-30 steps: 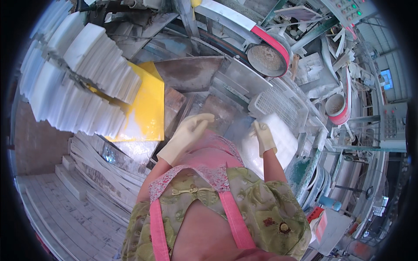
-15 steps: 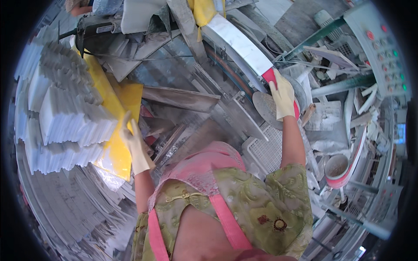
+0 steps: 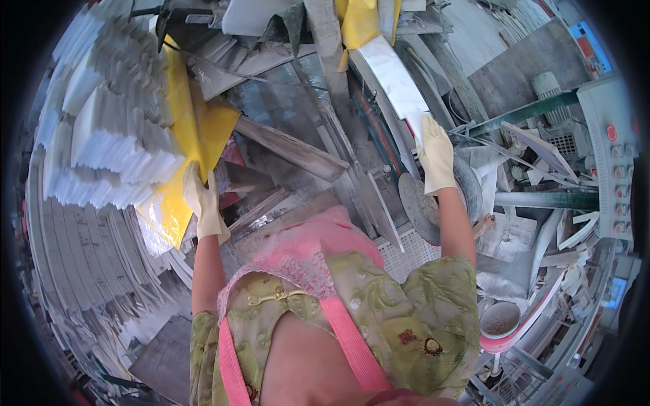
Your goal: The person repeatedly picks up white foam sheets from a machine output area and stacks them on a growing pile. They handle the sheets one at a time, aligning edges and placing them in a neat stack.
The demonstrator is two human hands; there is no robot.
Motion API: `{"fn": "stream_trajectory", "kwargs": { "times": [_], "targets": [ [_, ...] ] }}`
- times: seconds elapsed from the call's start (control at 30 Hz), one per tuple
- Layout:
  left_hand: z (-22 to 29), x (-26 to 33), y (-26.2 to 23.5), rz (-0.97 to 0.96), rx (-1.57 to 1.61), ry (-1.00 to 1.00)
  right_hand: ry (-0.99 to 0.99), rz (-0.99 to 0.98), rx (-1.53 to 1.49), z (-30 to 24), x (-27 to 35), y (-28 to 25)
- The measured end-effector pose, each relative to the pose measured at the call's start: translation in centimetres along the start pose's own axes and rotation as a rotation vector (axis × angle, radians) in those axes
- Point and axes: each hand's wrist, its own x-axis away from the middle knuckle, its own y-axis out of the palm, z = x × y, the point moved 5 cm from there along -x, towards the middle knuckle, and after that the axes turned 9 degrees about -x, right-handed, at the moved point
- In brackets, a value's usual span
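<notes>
White slabs (image 3: 395, 76) are lined up on a conveyor (image 3: 394, 122), running away ahead of the right hand (image 3: 437, 154), which is laid over their near end; whether it is clamped on an edge cannot be told. Thumb and fingers of the left hand (image 3: 202, 203) are held apart beside yellow sheeting (image 3: 179, 186), nothing seen gripped. Stacked pale slabs (image 3: 112, 128) are piled to that hand's left. Slabs are judged stiff, fairly heavy, brittle at corners, maybe slippery under gloves; hold is best taken by both long edges, supported from beneath, never by one corner
</notes>
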Motion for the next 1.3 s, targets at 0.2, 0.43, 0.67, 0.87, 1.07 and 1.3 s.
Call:
{"fn": "stream_trajectory", "kwargs": {
  "times": [0.2,0.43,0.67,0.87,1.07,1.3],
  "targets": [
    [0.4,0.0,-0.2,0.018,0.001,-0.040,-0.206,0.162,0.127,-1.4,-3.3,-1.0],
    [0.5,-0.3,-0.3,-0.011,-0.017,-0.056,-0.081,-0.113,0.111,-1.0,-6.2,1.0],
    [1.0,-0.2,-0.8,-0.025,-0.031,-0.070,0.006,-0.146,0.124,-1.5,-7.2,1.5],
    [1.3,-0.8,-0.9,-0.008,-0.018,-0.088,-0.221,0.045,-0.143,-0.7,-7.0,1.5],
    [1.7,-0.2,-2.4,0.056,0.045,-0.118,-0.323,0.050,-0.205,-0.9,-8.3,-1.4],
    [1.1,0.1,-2.7,0.147,0.092,-0.133,0.399,-0.216,-0.925,-7.2,-9.3,-4.5]
  ]
}}
